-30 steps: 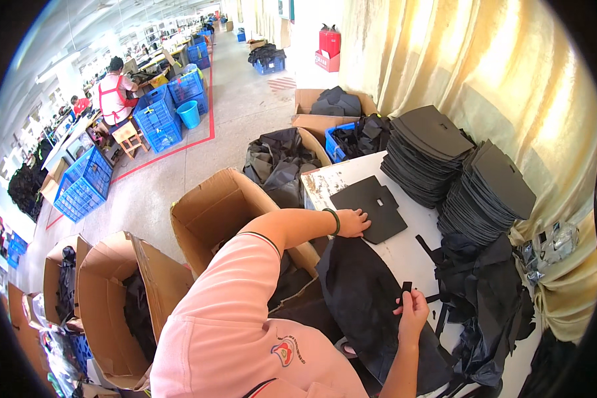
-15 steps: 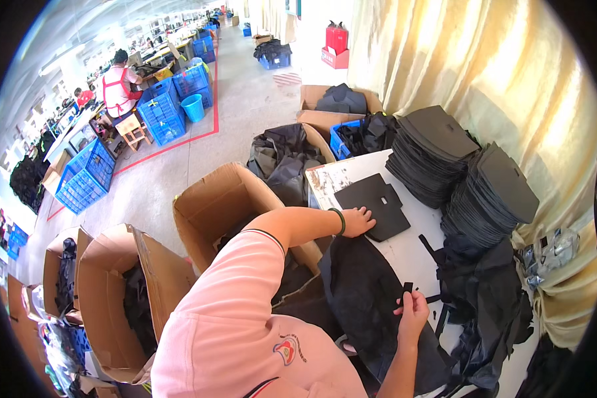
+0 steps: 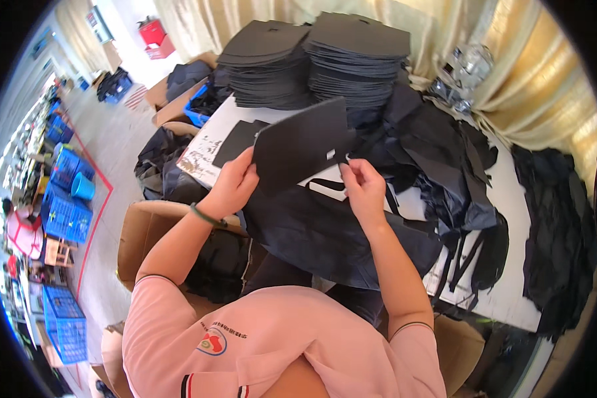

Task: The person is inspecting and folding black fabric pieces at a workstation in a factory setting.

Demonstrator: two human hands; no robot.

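- Left hand [image 3: 237, 182]: fingers are closing firmly on the left edge of the black panel [image 3: 302, 136].
- Right hand [image 3: 365, 189]: thumb and fingertips are pinching a dark strip [image 3: 342, 160] just beside the panel's slot [image 3: 331, 154]; whether it is passing through, I cannot tell.
- Panel: is tilting above the black fabric [image 3: 292, 225].
- Beyond the panel: two stacks [image 3: 265, 76] [image 3: 358, 63] are standing.
- Judgement: the hands are apparently working strip against slot; the next move is probably calling for a steady panel and fine pinch.
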